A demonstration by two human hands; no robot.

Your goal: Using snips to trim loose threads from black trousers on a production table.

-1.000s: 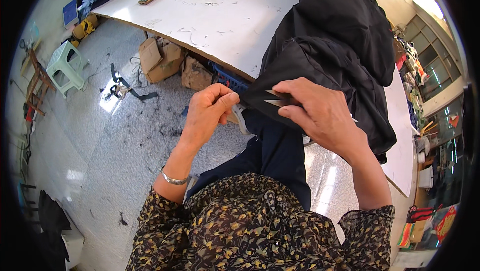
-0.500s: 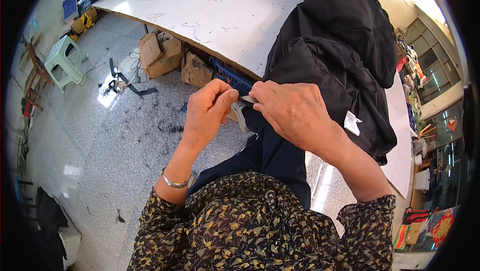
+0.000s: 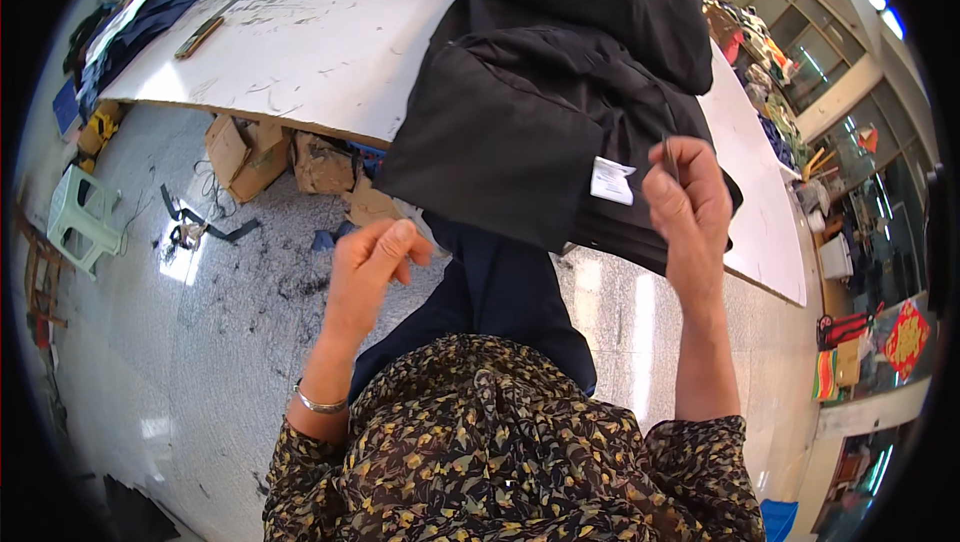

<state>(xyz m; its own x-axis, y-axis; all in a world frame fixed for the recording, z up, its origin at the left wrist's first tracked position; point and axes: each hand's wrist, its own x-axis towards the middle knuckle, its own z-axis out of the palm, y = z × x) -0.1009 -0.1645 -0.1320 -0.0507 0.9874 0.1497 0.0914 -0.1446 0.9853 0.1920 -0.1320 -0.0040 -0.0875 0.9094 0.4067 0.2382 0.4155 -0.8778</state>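
Note:
My left hand (image 3: pixel 370 267) is raised over my lap with thumb and fingers curled together; what it pinches, if anything, is too small to make out. Higher up on the right, my right hand (image 3: pixel 690 202) has its fingers folded around a thin, dark, blade-like tool (image 3: pixel 670 156), mostly hidden in the grip. A black cloth garment (image 3: pixel 500 132) lies in folds on the white table and hangs over its front edge. On it, close beside my right hand, is a white label (image 3: pixel 612 182). Both hands appear apart from the cloth.
The white table (image 3: pixel 330 52) bears thread scraps and a phone-like object (image 3: pixel 199 38). Dark folded cloth (image 3: pixel 150 27) lies at the far left, near another person's arm. Cardboard boxes (image 3: pixel 245 157) sit below the table. A pale green stool (image 3: pixel 84 220) stands on the speckled floor at left.
My hands have moved apart from being close together: the right went right, the left slightly left and down. My view has turned right, so the black garment now appears more central.

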